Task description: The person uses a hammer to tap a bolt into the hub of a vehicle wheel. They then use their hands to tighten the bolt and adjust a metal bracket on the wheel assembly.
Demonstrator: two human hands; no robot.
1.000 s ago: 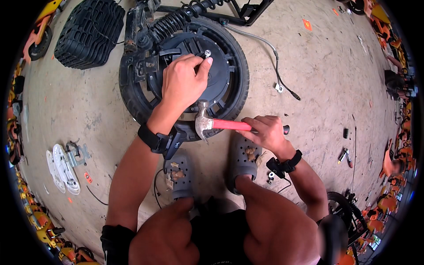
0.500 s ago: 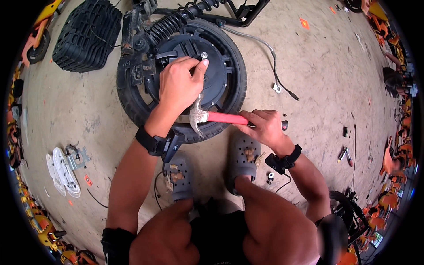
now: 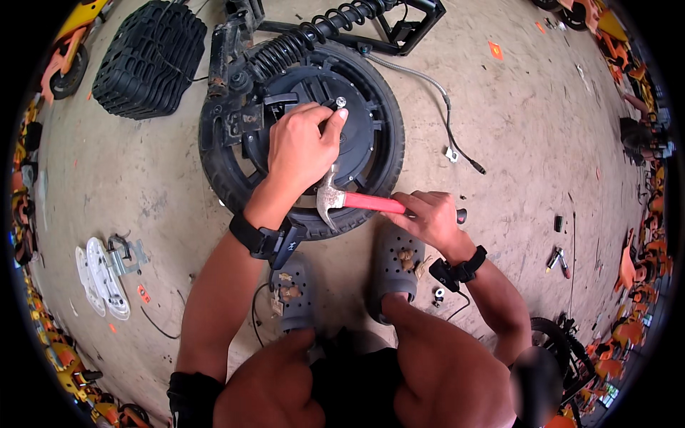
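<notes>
A black motor wheel with its tyre (image 3: 382, 167) lies flat on the floor, a black coil-spring shock absorber (image 3: 285, 53) across its far left part. Over the hub cover (image 3: 354, 128), my left hand (image 3: 303, 143) is closed around a small tool with a round shiny metal end (image 3: 341, 103) that shows above the thumb. The rest of that tool is hidden by my fingers. My right hand (image 3: 427, 217) grips a claw hammer (image 3: 371, 203) by its red and black handle. The hammer's head hangs just below my left wrist, over the near edge of the wheel, claw toward me.
Far left stands a black ribbed case (image 3: 150, 60). A grey sheathed cable (image 3: 428, 82) runs right from the frame. White plates with a metal bracket (image 3: 107, 278) lie at left, small tools (image 3: 558, 262) at right. My grey clogs (image 3: 394, 267) are close below the wheel.
The whole view has shifted slightly, with wheel and hands appearing a little lower and to the right. Both hands keep their holds, the hammer still near the left wrist.
</notes>
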